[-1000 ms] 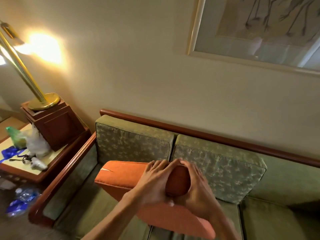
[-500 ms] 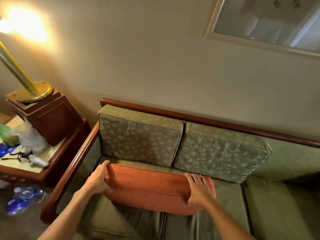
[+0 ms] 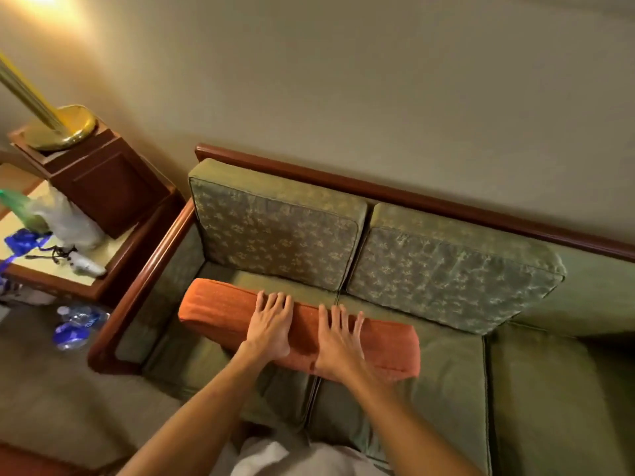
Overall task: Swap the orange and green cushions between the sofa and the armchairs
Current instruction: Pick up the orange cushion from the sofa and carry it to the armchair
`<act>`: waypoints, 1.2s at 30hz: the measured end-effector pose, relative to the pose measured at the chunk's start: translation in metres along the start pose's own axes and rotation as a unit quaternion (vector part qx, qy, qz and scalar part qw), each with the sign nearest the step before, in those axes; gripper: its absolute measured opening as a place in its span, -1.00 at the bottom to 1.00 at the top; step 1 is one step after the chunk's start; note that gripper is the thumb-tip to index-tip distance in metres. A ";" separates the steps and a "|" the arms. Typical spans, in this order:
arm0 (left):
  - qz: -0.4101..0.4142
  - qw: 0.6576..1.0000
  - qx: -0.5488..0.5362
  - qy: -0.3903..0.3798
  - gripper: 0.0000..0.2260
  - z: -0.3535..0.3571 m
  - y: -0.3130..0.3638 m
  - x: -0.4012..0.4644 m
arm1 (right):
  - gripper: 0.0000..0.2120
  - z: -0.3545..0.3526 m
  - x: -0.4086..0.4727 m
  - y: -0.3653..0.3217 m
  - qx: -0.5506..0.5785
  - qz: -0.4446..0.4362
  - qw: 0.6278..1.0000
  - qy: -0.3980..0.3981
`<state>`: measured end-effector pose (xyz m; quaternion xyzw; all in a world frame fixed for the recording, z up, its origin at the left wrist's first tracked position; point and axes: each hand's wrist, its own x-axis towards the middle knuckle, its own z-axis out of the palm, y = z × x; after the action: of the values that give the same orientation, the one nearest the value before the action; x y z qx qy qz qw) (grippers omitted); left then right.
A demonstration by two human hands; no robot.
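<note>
Side table: landmark.
Lamp base: on the wooden box at its back.
Plastic bag: on top.
Water bottles: floor, just in front.

1. The cushion lies on the sofa seat, in front of the two back cushions, nearer the left end.
2. Left hand and right hand rest flat on it, side by side.
3. Side table sits left of the sofa, with a lamp base on a wooden box at its back.
4. Water bottles lie on the floor in front of the table.
</note>
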<state>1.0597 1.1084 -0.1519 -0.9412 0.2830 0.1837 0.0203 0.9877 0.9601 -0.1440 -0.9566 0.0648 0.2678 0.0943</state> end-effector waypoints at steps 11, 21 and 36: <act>-0.007 0.999 -0.029 -0.016 -0.31 -0.007 0.006 -0.040 | -0.38 0.008 0.014 0.014 -0.033 -0.166 0.983 0.070; -0.264 0.938 -0.226 -0.008 -0.42 -0.037 -0.064 -0.258 | -0.38 -0.060 -0.067 -0.168 -0.189 -0.482 0.855 -0.021; -0.523 0.815 -0.236 0.079 -0.28 -0.086 -0.192 -0.588 | -0.37 -0.086 -0.244 -0.526 -0.292 -0.737 0.603 -0.086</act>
<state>0.7381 1.5664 0.1252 -0.9344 -0.3035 0.1314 -0.1319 0.9159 1.4715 0.1326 -0.6294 -0.7525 0.1931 -0.0190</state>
